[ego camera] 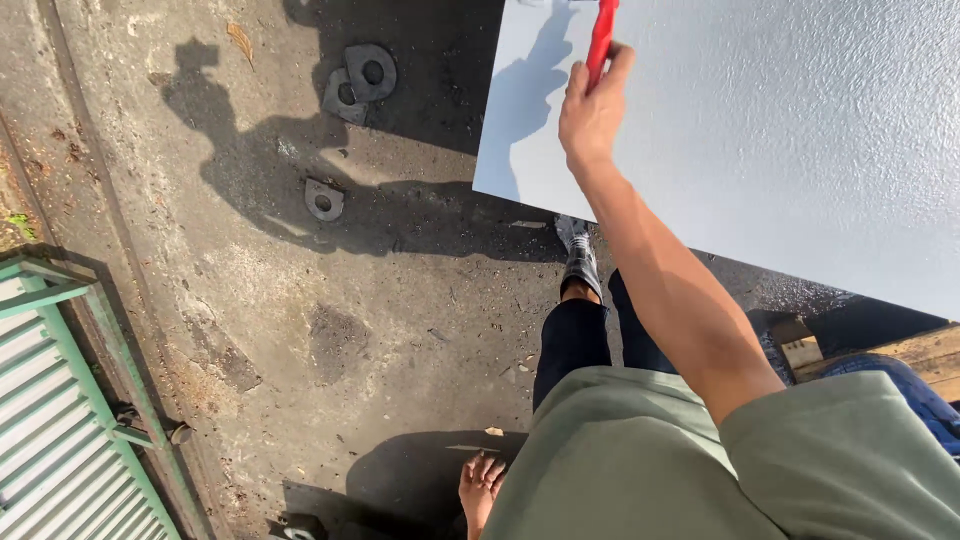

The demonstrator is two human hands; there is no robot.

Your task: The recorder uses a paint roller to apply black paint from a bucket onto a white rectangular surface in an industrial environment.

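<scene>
The right hand (592,112) is raised on a stretched arm, its fingers (618,62) closed around a thin red handle (602,38) that lies against the big flat panel (780,130), pale grey and finely grainy. The left hand (480,487) hangs low beside the body, fingers loosely curled and holding nothing. Three flat metal plates with round holes (360,78) lie on the rough, cracked concrete ground (300,330).

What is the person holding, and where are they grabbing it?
The right hand holds a red handle by its lower end, fingers wrapped around it. The left hand holds nothing.
</scene>
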